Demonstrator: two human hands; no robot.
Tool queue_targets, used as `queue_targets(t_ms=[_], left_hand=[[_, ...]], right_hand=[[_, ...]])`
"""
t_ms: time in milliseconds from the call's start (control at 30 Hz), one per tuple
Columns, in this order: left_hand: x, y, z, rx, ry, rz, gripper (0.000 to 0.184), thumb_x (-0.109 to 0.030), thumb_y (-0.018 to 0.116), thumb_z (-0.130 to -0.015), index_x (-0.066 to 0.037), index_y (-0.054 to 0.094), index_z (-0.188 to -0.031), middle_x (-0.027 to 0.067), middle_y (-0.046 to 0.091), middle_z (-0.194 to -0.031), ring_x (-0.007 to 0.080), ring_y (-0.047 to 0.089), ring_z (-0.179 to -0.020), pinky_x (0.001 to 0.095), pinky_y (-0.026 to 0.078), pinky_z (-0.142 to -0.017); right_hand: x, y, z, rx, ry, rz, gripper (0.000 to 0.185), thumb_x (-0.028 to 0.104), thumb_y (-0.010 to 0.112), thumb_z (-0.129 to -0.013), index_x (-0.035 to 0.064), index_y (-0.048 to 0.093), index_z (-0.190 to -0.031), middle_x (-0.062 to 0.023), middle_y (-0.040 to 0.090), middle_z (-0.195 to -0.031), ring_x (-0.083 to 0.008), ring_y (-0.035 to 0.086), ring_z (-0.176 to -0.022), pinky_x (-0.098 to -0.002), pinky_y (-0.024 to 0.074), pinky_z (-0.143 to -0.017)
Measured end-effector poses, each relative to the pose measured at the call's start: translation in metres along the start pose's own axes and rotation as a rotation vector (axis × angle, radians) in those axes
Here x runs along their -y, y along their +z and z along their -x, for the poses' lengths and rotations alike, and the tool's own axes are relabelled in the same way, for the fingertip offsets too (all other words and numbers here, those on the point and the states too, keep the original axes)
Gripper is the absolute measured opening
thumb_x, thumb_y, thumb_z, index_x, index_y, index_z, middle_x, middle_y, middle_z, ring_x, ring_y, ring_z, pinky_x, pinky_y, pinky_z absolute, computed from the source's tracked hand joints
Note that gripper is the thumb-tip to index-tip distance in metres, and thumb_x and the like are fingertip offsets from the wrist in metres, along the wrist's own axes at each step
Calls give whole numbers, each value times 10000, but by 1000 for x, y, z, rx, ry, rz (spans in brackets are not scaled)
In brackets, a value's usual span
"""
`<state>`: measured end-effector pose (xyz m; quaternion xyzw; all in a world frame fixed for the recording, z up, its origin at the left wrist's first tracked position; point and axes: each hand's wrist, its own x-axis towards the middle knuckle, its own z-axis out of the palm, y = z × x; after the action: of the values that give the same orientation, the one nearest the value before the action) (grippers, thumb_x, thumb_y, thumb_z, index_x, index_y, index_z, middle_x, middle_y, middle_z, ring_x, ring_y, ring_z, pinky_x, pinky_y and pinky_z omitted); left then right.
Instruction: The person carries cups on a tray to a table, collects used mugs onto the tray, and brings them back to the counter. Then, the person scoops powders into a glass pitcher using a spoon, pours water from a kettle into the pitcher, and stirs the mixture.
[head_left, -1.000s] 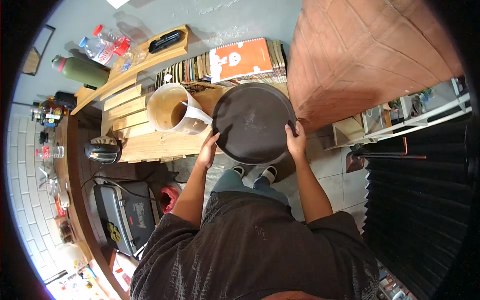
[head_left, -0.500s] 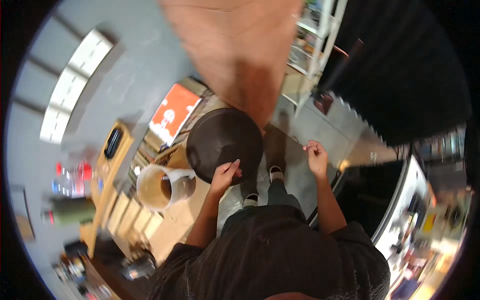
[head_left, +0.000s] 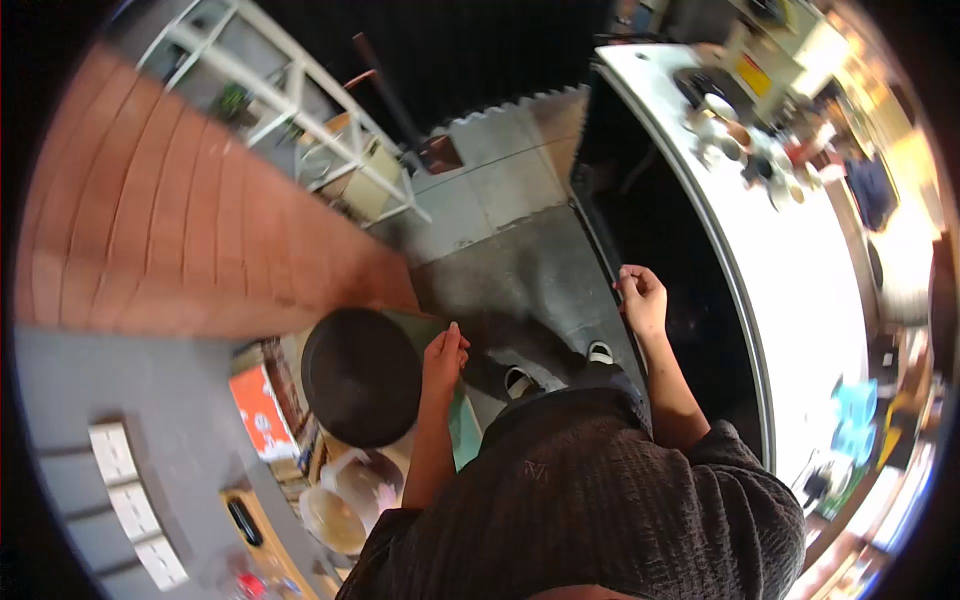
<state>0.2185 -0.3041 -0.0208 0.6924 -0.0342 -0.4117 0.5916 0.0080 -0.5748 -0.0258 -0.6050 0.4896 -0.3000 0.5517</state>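
My left hand [head_left: 445,361] is half curled in front of my body, thumb up, with nothing seen in it. It is just right of a round, dark, flat-topped stool or lid [head_left: 362,377], seemingly apart from it. My right hand [head_left: 642,300] is raised on the right, near the dark front of a white-topped counter [head_left: 800,300]. Its thumb and fingers are pinched together; whether anything small is between them is hidden. Below the round dark top stands a pale plastic pitcher [head_left: 335,520], partly behind my left arm.
A brick pillar [head_left: 200,220] rises at the left, beside a white metal shelf [head_left: 290,90]. A long-handled dustpan [head_left: 438,155] stands by a black curtain [head_left: 490,50]. Cups [head_left: 720,135] crowd the counter's far end. Grey floor [head_left: 520,270] runs ahead between pillar and counter.
My view has swung to the right: pillar, round dark top and pitcher have shifted left, and the counter has come closer on the right. Both hands stay curled at similar places before me.
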Motion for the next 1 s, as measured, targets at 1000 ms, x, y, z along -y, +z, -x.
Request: queue_targets(t_ms=[1000], left_hand=[[-10, 525, 2, 995, -24, -661, 318, -327, 557, -966, -28, 604, -871, 0, 486, -565, 35, 326, -364, 201, 226, -331]], right_hand=[[-60, -411, 66, -825, 69, -50, 226, 131, 676, -857, -7, 652, -1034, 2, 598, -697, -42, 436, -597, -203, 391, -572]])
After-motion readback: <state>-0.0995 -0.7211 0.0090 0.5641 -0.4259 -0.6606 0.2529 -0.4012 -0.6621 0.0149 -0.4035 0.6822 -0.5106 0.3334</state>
